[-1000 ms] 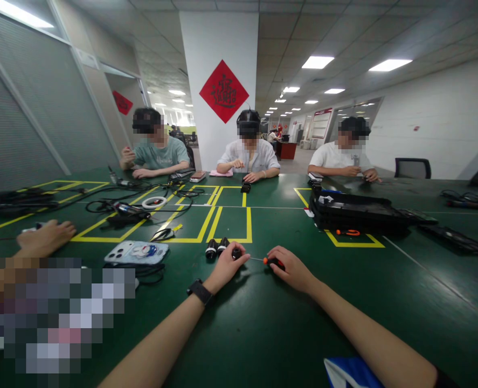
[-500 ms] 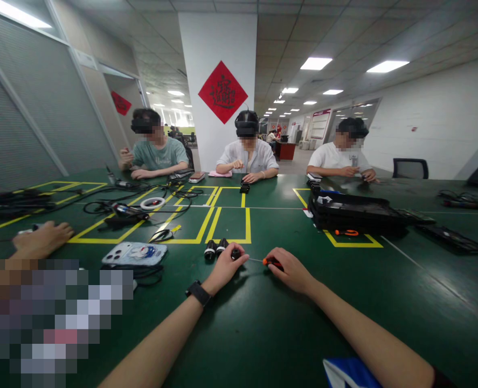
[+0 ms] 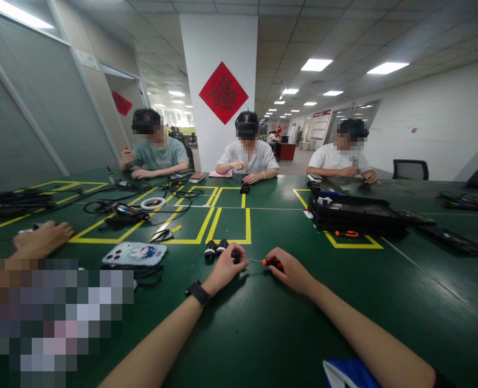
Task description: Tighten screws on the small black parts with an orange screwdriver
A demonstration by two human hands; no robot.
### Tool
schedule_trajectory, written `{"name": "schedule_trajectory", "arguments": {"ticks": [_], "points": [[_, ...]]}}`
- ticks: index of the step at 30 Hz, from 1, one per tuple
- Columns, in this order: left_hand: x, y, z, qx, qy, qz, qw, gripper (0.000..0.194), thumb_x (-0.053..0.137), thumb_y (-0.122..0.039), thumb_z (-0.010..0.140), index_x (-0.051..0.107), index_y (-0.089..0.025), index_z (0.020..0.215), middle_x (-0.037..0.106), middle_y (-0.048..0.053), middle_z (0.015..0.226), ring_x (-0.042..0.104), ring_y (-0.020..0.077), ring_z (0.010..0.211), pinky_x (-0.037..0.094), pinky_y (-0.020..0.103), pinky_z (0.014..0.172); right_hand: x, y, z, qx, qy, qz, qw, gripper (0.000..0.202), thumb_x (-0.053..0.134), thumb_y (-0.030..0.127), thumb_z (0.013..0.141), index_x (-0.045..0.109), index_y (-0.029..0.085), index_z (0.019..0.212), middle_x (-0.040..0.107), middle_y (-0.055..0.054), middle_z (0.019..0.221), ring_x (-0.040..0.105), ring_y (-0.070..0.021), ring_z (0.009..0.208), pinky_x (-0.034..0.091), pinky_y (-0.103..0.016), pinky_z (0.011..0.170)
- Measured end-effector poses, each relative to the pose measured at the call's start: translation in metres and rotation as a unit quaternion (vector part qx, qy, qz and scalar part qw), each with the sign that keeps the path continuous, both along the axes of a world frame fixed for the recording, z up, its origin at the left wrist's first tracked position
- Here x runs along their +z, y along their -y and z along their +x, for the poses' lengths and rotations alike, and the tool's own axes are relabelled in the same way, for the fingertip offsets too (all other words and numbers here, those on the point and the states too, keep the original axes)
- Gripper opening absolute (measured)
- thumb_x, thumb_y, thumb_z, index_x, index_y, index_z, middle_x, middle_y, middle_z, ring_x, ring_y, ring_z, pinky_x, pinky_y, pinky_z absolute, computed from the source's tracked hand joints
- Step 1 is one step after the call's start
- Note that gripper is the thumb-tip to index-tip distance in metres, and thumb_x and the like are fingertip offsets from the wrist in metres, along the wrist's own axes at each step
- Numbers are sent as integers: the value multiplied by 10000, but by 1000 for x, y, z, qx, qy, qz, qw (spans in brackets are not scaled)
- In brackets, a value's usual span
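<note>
Closed around a small black cylindrical part, my left hand rests low over the green table. My right hand grips a screwdriver with an orange and black handle. Its thin metal shaft points left and reaches the black part at my left fingers; whether the tip sits in it is hidden. Two black cylindrical pieces with white bands stand just left of my left hand. A black band is on my left wrist.
A phone in a patterned case lies to the left on dark cables. Black trays are stacked at right, with an orange-handled tool before them. Another person's hand rests at far left. Three people sit opposite. A blue-white packet lies near me.
Both hands keep nearly the same place. The black part in my left hand looks slightly turned, and the screwdriver stays against it.
</note>
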State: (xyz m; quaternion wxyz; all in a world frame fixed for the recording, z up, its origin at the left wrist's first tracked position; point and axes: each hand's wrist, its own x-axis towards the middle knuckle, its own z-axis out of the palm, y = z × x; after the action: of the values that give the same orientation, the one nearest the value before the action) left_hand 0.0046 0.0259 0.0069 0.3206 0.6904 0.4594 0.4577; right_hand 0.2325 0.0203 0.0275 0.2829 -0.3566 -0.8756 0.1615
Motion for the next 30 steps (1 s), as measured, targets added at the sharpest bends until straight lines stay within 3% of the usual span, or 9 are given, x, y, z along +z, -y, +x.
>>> {"name": "schedule_trajectory", "arguments": {"ticks": [6,30], "points": [[0,-1,-1,0,-4,10,1000,151,548,-135,689,494,-174,824,550,-19,781,531,110,752,414,263,755,-1,2,0,-11,-1,-33,999,181,530,218,806,525,177,983,542,-58,940,513,-168,850,420,-310,776],[-2,-3,-2,19,-9,4,1000,167,568,-141,673,513,-174,827,552,-6,825,520,124,783,402,266,757,2,1,2,5,-4,-39,999,177,438,208,864,555,181,994,557,-63,955,508,-171,884,418,-326,818]]}}
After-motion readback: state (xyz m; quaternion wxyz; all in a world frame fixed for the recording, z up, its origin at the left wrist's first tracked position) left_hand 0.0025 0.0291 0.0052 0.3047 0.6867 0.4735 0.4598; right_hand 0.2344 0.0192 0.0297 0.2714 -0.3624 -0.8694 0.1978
